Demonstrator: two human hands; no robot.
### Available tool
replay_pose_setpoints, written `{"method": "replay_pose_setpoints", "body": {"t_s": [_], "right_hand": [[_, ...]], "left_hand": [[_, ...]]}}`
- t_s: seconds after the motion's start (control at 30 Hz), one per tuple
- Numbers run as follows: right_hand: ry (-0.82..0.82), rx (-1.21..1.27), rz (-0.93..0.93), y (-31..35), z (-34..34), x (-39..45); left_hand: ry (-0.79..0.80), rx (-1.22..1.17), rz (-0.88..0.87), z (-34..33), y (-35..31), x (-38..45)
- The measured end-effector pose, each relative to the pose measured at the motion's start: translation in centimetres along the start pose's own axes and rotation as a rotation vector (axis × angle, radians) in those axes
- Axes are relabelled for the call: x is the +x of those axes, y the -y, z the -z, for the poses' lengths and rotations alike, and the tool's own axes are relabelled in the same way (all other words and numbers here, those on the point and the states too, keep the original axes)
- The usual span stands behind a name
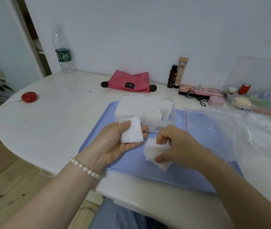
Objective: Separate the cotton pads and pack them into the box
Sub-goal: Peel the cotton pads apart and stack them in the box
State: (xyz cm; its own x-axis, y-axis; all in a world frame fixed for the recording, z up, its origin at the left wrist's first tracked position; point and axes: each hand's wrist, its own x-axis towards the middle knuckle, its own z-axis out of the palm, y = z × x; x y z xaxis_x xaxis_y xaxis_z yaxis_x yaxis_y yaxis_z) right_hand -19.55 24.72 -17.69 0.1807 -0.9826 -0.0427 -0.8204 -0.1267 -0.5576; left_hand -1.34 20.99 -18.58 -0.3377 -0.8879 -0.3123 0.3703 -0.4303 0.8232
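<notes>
Left hand (114,139): palm up over the blue tray (172,176), thumb pressing a small stack of cotton pads (132,131) onto the curled fingers; grip closed on the stack.
Right hand (174,146): thumb and fingers pinching a second, fanned bundle of pads (156,152) just above the tray; grip closed on it.
Box (146,111): clear, standing on the tray's far edge just beyond both hands, holding rows of upright white pads.
Plastic bag (230,129): clear, zip-type with a red line, lying open on the tray's right side.
Left wrist: pearl bracelet (84,167).
Table (57,121): white; pink pouch (129,81), water bottle (62,50), red round object (29,97), cosmetics at rear right.
</notes>
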Motion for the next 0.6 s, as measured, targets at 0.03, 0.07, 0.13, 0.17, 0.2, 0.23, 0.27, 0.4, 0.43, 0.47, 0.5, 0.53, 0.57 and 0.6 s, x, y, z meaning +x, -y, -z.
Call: {"method": "replay_pose_setpoints", "body": {"t_s": [0.03,0.07,0.13,0.17,0.2,0.23,0.27,0.4,0.43,0.47,0.5,0.53,0.57,0.6], "right_hand": [[0.004,0.047,0.001,0.0,0.0,0.0],[0.006,0.106,0.002,0.0,0.0,0.0],[-0.010,0.249,-0.003,0.0,0.3,0.1],[-0.033,0.325,-0.016,0.1,0.5,0.1],[-0.067,0.417,-0.033,0.1,0.7,0.2],[-0.104,0.534,-0.051,0.1,1.0,0.2],[-0.126,0.682,-0.068,0.1,1.3,0.1],[-0.117,1.212,-0.139,0.5,1.6,-0.1],[-0.145,1.268,-0.157,0.7,1.4,-0.1],[-0.184,1.309,-0.169,0.7,1.2,-0.1],[-0.228,1.325,-0.173,0.8,1.0,-0.1],[-0.270,1.310,-0.170,0.8,0.8,-0.1],[-0.305,1.268,-0.167,0.8,0.6,-0.1],[-0.332,1.208,-0.166,0.8,0.5,-0.1]], "left_hand": [[-0.004,-0.013,-0.003,0.0,0.0,0.0],[-0.008,-0.024,-0.006,0.0,0.0,0.0],[-0.012,-0.039,-0.010,-0.2,0.0,0.0],[-0.013,-0.051,-0.014,-0.3,0.0,0.0],[-0.015,-0.064,-0.022,-0.4,0.0,0.0],[-0.016,-0.072,-0.032,-0.5,0.1,0.0],[-0.016,-0.072,-0.044,-0.7,0.2,-0.1],[0.013,-0.053,-0.103,-2.5,1.0,-0.5],[0.026,-0.066,-0.118,-3.0,1.3,-0.5],[0.037,-0.080,-0.132,-3.5,1.5,-0.6],[0.040,-0.086,-0.147,-4.0,1.8,-0.7],[0.031,-0.082,-0.162,-4.4,2.0,-0.8],[0.009,-0.074,-0.178,-4.7,2.2,-0.8],[-0.020,-0.072,-0.191,-4.9,2.4,-0.7]]}}
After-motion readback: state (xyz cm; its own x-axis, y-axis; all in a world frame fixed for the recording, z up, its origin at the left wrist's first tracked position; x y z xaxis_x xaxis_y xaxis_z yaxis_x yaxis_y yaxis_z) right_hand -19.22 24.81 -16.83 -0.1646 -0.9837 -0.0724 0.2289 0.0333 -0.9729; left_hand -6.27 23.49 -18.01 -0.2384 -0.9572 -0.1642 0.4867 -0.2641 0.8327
